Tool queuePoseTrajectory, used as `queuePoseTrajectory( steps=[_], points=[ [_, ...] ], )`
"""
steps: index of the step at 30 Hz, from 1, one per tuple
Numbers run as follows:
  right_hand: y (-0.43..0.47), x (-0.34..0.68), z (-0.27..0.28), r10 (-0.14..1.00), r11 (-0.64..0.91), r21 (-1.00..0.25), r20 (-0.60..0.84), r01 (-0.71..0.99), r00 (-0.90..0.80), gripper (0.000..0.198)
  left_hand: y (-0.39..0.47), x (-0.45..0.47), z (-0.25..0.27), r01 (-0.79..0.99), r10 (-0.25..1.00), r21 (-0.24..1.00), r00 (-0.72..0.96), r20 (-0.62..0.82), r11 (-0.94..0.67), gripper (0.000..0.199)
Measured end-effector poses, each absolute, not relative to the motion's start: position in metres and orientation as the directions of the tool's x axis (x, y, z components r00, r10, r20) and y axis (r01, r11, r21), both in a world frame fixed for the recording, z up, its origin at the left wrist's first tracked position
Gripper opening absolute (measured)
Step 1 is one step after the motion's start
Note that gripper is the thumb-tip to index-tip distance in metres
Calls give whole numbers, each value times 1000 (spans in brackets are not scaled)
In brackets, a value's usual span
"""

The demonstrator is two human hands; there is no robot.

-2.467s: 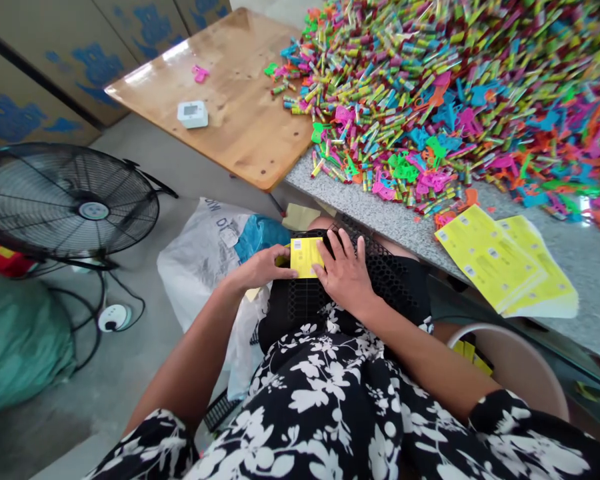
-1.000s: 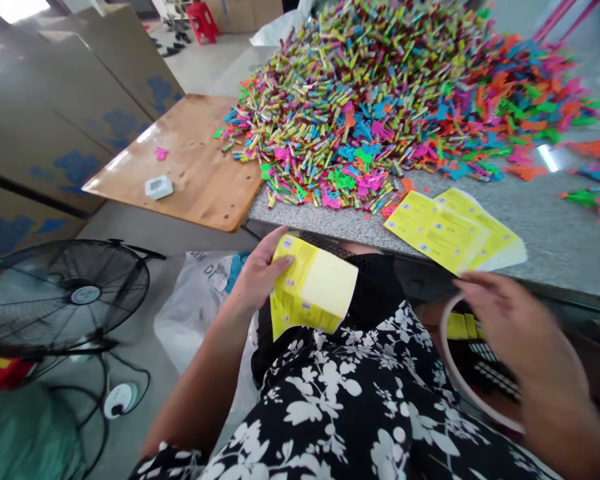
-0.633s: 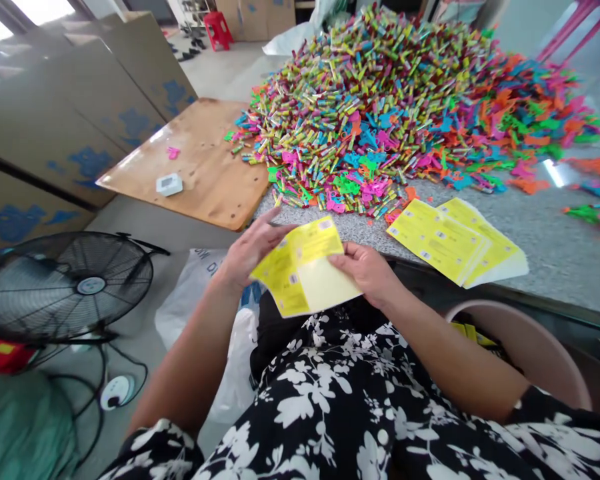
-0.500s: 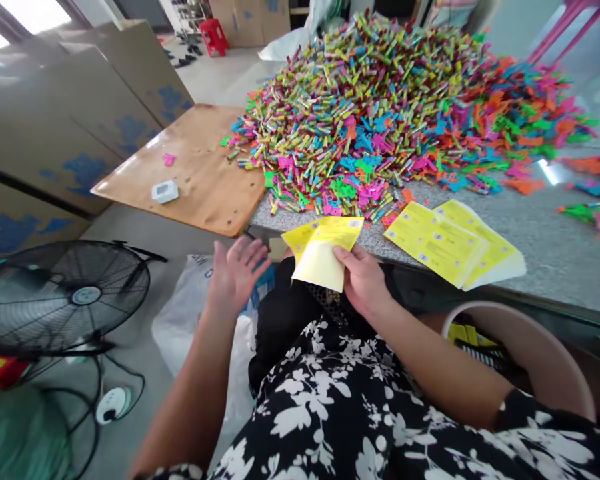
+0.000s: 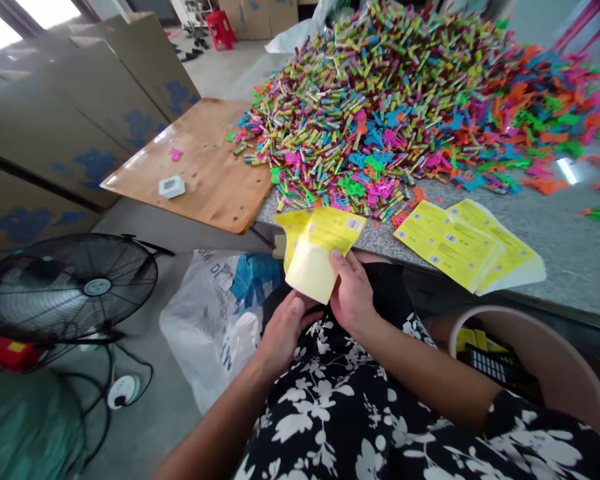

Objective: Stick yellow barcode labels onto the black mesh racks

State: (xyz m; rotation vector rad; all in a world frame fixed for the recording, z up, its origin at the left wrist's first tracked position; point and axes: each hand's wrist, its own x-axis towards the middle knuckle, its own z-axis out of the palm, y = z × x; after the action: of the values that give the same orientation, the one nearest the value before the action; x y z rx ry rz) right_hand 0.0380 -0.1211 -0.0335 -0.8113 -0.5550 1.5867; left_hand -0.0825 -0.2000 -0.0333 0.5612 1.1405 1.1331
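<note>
My right hand [image 5: 353, 290] is closed on a yellow label sheet [image 5: 330, 227], thumb in front, at its lower right corner. The sheet's pale lower part curls toward me, and printed text and a barcode show on the yellow part. Just below the sheet's lower edge is my left hand [image 5: 286, 327], its fingers loosely extended to the right with nothing visible in them. Whether it touches the sheet I cannot tell. On the grey stone tabletop to the right lies a stack of yellow label sheets [image 5: 450, 243].
A big heap of small colourful tubes and plastic toy guns [image 5: 380, 100] covers the table's back. Left are a wooden board [image 5: 215, 167] with a white device [image 5: 172, 187], a black fan [image 5: 70, 287] and cartons [image 5: 70, 113]. A bin [image 5: 545, 347] stands right, a white sack [image 5: 195, 320] below.
My left hand has come down and right, from raised beside the sheet to just beneath it. The right hand still grips the sheet, now slightly lower. The view has shifted a little.
</note>
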Motion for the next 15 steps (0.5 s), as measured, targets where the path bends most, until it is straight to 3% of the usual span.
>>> queuePoseTrajectory(
  steps=[2,5,7,9,11,13,15],
  points=[
    [-130,35,-42,970,-242,-781,-216,-577,-114,37,-194,-78,-48,-371,938,888,-107,-330,270,60],
    [-139,39,-55,934,-344,-871,-281,-351,-219,41,-180,-82,-64,-339,898,917,-304,-319,211,57],
    [-140,47,-61,945,-301,-940,-271,-159,-185,46,-172,-90,-68,-371,875,915,-378,-304,158,56],
    [-138,58,-63,998,-65,-996,-65,54,-14,52,-168,-97,-68,-401,869,910,-406,-282,108,54],
    [-136,67,-62,954,255,-917,291,307,78,57,-168,-101,-65,-420,872,900,-391,-294,115,53],
    [-134,72,-61,855,481,-741,514,469,-66,53,-170,-101,-60,-452,874,878,-350,-338,158,53],
    [-133,72,-62,796,597,-631,545,496,-264,44,-171,-99,-53,-502,864,842,-317,-390,196,54]
  ],
)
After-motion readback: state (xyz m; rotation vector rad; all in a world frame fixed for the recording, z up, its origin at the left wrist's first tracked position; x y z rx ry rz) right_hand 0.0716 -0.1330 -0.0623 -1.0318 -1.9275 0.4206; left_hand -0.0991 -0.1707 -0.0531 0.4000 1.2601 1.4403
